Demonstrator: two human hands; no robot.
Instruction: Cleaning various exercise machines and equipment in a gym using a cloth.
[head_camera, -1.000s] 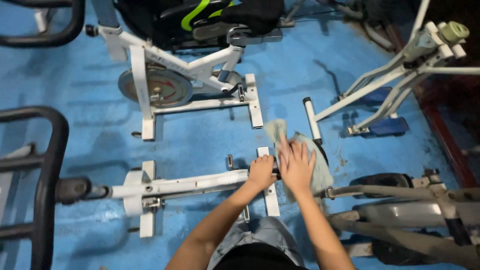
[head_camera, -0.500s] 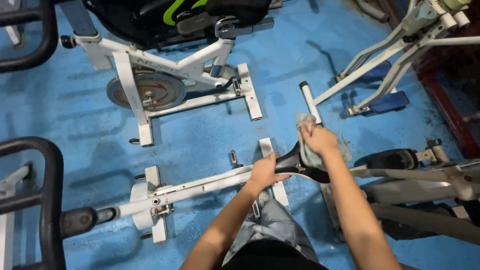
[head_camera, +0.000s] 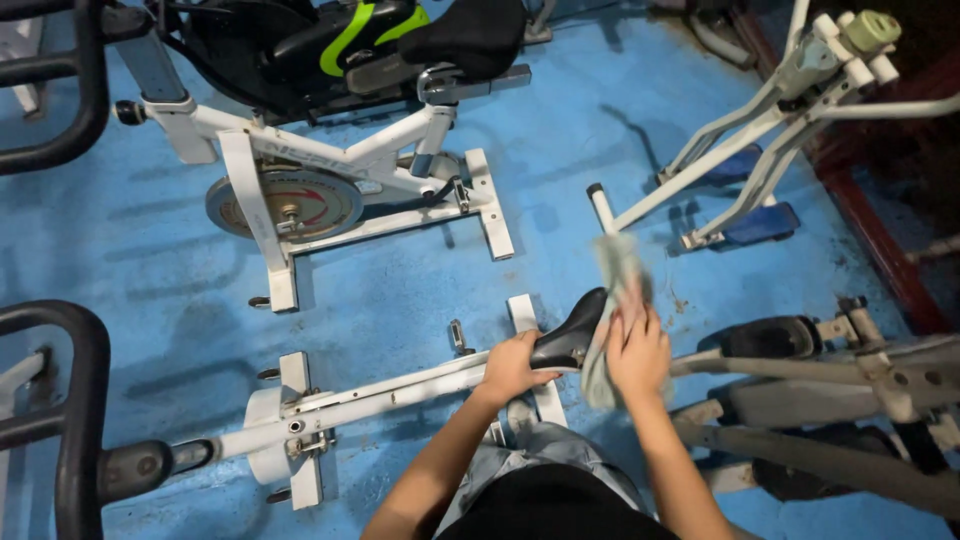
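A white exercise bike (head_camera: 360, 400) stands below me on the blue floor, its black saddle (head_camera: 568, 335) near the middle of the view. My left hand (head_camera: 512, 367) grips the front end of the saddle where it meets the white frame. My right hand (head_camera: 637, 350) presses a pale green cloth (head_camera: 610, 290) against the saddle's right side. The cloth hangs above and below my fingers and covers part of the saddle's edge.
Another white bike with a red and grey flywheel (head_camera: 284, 205) and a black and green seat stands farther off. An elliptical trainer (head_camera: 770, 150) is at the upper right, a grey machine (head_camera: 840, 400) at the right, black handlebars (head_camera: 85, 400) at the left.
My right hand and the cloth have come down from the saddle's far end to its right side, the cloth now hanging lengthwise. The view has shifted a little. My left hand keeps its grip.
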